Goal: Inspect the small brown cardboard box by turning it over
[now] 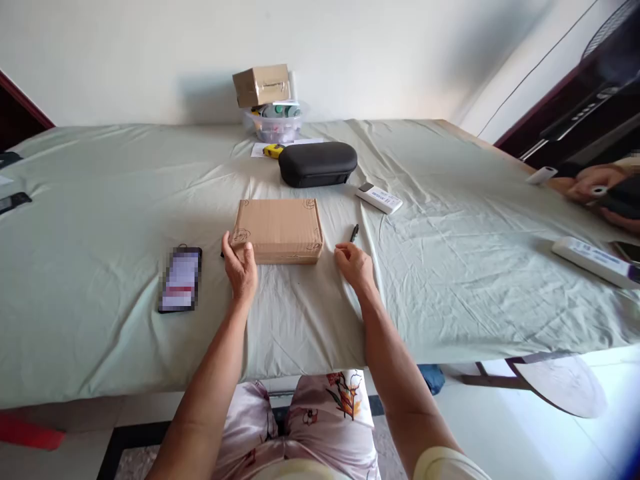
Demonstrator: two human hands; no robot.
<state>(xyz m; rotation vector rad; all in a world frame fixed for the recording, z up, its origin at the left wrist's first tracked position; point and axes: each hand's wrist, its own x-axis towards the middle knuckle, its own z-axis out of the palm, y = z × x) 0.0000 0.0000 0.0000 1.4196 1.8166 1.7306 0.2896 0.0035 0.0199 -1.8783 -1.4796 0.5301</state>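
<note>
Near edge: patterned trousers (345,400) at the cloth-covered tabletop (310,333); both forearms reach in over it.

Left hand (242,273): fingers parted, thumb apart from them, bracketing the near left corner of the closed cardboard box (280,223). Contact looks light; grip force cannot be told. Right hand (356,267): fingers curled in, mostly closed, at the near end of a black pen (355,233). Whether they pinch it or merely lie against it, I cannot tell.

Handling note (my judgement): steadying the box goes best with the thumb flat on the front and the fingers along the left side, pressing just enough to stop it sliding on the wrinkled cloth without denting the cardboard. The pen would sit surest between thumb and forefinger.

Position: box lies flat, mostly ahead and to the right of the left fingers, touching them at that corner. It is to the left of the right fingers, with a strip of bare cloth between. A phone (181,280) lies left of the left hand.

Farther: white oblong device (383,199), beyond the pen; black case (318,164), behind the box; yellow tape measure (273,151); clear tub (275,128) with a small carton (263,85) on top, near the wall.
</note>
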